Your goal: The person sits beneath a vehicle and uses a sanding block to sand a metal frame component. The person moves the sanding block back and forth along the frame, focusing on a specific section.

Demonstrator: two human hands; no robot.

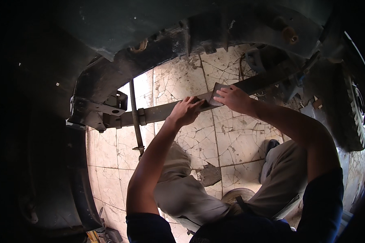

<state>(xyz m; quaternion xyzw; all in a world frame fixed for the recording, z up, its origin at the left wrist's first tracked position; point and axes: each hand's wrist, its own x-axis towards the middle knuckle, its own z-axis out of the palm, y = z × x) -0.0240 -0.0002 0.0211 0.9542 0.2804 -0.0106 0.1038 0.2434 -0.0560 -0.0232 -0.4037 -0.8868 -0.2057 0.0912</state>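
A long, dark flat metal bar (160,112), which looks like a vehicle's leaf spring, runs across in front of me, rising to the right. My left hand (185,111) is closed over its middle, fingers curled on top; whether anything else lies under them is hidden. Just to the right, my right hand (235,99) pinches a bent, dark brown sheet (217,93) that looks like sandpaper, against the bar. Part of the sheet stands up above the fingers. A clamp band (141,116) wraps the bar left of my hands.
A thick dark frame beam (166,46) arches overhead, with a bracket (117,104) at its left end. A thin rod (134,109) crosses the bar. At the right is a toothed wheel part (357,109). Cracked pale floor tiles (194,141) lie below; tools (95,235) sit at lower left.
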